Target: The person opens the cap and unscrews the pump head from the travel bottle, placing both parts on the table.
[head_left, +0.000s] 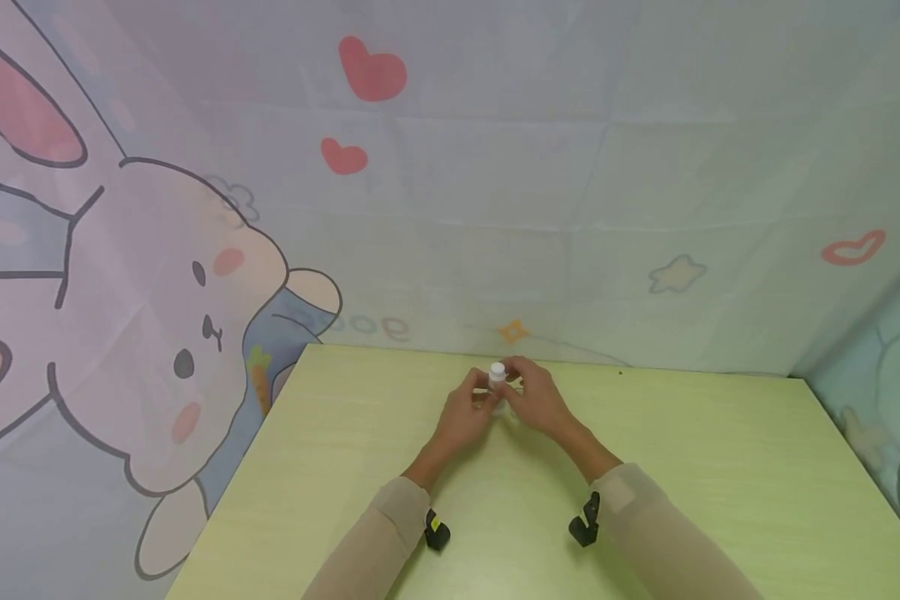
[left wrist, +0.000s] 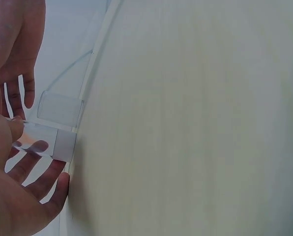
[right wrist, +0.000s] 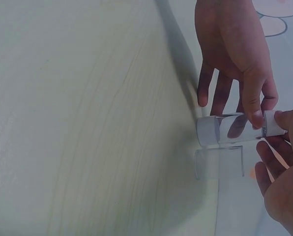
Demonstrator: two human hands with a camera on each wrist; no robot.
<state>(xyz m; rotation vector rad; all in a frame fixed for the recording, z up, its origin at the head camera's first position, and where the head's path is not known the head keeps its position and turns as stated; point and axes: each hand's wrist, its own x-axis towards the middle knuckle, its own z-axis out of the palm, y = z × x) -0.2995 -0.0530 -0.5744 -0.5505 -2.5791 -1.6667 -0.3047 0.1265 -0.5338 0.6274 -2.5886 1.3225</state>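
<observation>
A small clear bottle stands upright near the far edge of the table, between both hands. It has a white lower end and a white cap. My left hand grips the bottle's clear body, thumb on the near side and fingers behind it. My right hand pinches the cap with thumb and fingers, as the right wrist view shows. Close beside the bottle stands a short clear cup-like piece, also visible in the left wrist view; from the head, the right hand mostly covers it.
The light green-yellow table reaches back to a wall cloth printed with hearts and a large rabbit. A small dark speck lies near the back edge. Black wrist mounts stick out below both sleeves.
</observation>
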